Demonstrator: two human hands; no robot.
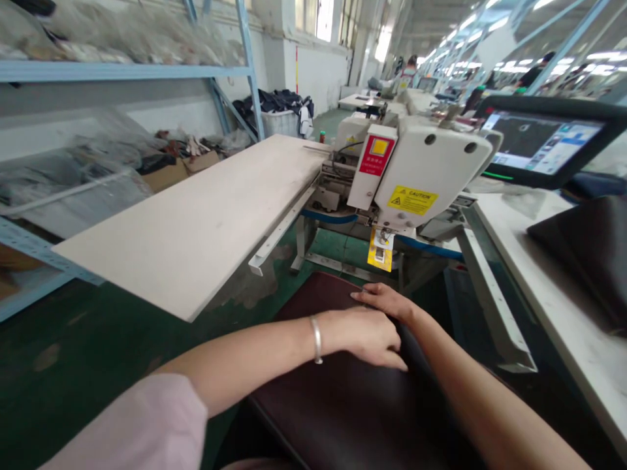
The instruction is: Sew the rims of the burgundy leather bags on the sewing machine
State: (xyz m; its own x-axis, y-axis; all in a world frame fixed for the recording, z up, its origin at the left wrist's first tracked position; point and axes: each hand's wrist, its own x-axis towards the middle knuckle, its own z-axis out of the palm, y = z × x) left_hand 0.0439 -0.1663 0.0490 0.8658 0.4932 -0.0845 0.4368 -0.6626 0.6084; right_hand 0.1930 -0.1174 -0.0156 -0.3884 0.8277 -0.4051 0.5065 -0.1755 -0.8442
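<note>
Foreground: dark maroon sheet (323, 398). Left hand (375, 336) lies on it, fingers loosely curled (any pinch cannot be told); right hand (389, 301) touches its far edge, grip likewise unclear. Even, light pressure should avoid creases. Beyond: sewing machine (431, 163).

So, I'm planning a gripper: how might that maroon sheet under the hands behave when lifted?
The maroon sheet probably bends, since it curves at right, but may not go limp: its left looks fairly flat. Smooth-looking, it might slip.
</note>
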